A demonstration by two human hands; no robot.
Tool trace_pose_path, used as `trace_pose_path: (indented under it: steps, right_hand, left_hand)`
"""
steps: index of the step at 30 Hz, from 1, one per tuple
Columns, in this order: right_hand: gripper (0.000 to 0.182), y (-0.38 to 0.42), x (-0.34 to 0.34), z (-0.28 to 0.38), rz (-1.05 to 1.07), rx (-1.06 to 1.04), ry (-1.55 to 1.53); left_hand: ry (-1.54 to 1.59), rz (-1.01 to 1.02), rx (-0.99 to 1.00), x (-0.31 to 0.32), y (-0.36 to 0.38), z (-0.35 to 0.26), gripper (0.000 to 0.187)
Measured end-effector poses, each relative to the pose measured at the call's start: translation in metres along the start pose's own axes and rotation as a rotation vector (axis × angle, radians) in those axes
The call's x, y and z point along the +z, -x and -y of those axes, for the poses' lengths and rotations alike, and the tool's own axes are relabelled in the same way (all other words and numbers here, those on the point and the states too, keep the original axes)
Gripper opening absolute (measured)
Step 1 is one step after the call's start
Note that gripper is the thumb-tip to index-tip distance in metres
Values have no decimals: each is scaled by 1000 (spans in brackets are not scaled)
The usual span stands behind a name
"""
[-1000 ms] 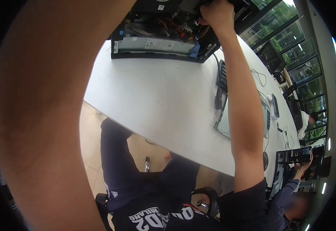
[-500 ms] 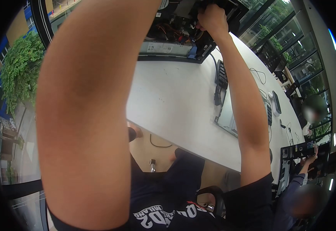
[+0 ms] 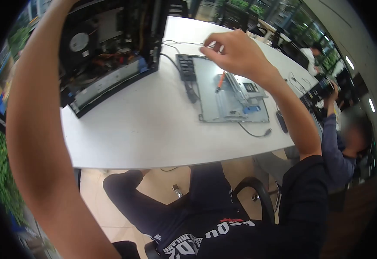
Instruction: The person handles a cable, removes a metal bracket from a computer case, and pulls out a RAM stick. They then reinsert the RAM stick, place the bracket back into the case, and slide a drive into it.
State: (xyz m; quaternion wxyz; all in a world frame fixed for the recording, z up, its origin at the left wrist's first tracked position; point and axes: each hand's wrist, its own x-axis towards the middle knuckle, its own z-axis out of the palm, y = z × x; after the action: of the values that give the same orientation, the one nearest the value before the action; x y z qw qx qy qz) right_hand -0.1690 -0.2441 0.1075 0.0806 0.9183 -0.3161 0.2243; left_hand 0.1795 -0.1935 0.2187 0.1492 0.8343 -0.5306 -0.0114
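An open desktop computer case (image 3: 106, 80) stands on the table at upper left, its inner cables and round fan showing. My left arm reaches up beside it, but that hand lies beyond the top edge of the view. Over the back of a flat metal side panel (image 3: 210, 103), my right hand (image 3: 240, 54) hovers with thumb and fingers curled together in a pinch. Whatever sits between the fingertips, if anything, is too small to make out. Below the hand, a slim orange-handled tool (image 3: 220, 82) and a metal bracket (image 3: 242, 90) lie on the panel.
A black keyboard (image 3: 186, 67) lies at the panel's left, partly under it. Cables (image 3: 257, 134) run over the white table (image 3: 123, 142). A dark mouse (image 3: 282, 121) is near my right forearm. At far right, a person (image 3: 337, 142) handles another computer part.
My right hand has left the inside of the case and moved right, over the panel. The view has swung right, so the case sits further left and the panel shows fully.
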Motion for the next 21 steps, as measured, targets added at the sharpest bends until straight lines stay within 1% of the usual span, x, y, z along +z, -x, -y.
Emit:
trace_pose_path:
  steps: [2, 3, 4, 5, 8, 9, 12, 13, 14, 15, 18, 19, 21]
  right_hand:
    - [33, 32, -22, -28, 97, 196, 69]
    - [32, 46, -30, -46, 132, 242, 97]
    - [31, 59, -33, -68, 169, 285, 119]
    - [30, 72, -34, -87, 208, 325, 137]
    - [33, 110, -30, -132, 206, 373, -56]
    - [29, 116, -31, -133, 209, 388, -65]
    - [25, 126, -31, -134, 228, 309, -126]
    - [25, 127, -32, -131, 278, 314, -141]
    - [25, 126, -36, -123, 329, 316, -156]
    - [25, 126, -37, -118, 379, 316, -172]
    - [29, 137, -27, -120, 394, 154, -111]
    - [32, 140, -23, -120, 424, 127, -52]
    - [34, 142, -20, -115, 466, 119, -36]
  left_hand:
    - [33, -14, 24, 2, -14, 5, 78]
    - [-51, -75, 129, 6, -25, 8, 78]
    - [33, -52, 60, 7, -37, 12, 77]
    - [51, -53, 44, 8, -39, 10, 79]
    - [94, -67, 145, 15, -70, 30, 83]
    - [112, -65, 186, 16, -79, 36, 85]
    - [204, -50, 269, 19, -111, 58, 90]
    - [208, -40, 284, 20, -121, 65, 92]
    - [223, -32, 291, 21, -118, 65, 94]
    - [150, -6, 301, 16, -115, 63, 95]
    - [165, -5, 340, 18, -118, 66, 94]
    - [121, 2, 297, 16, -109, 61, 94]
    - [131, -34, 325, 20, -100, 57, 94]
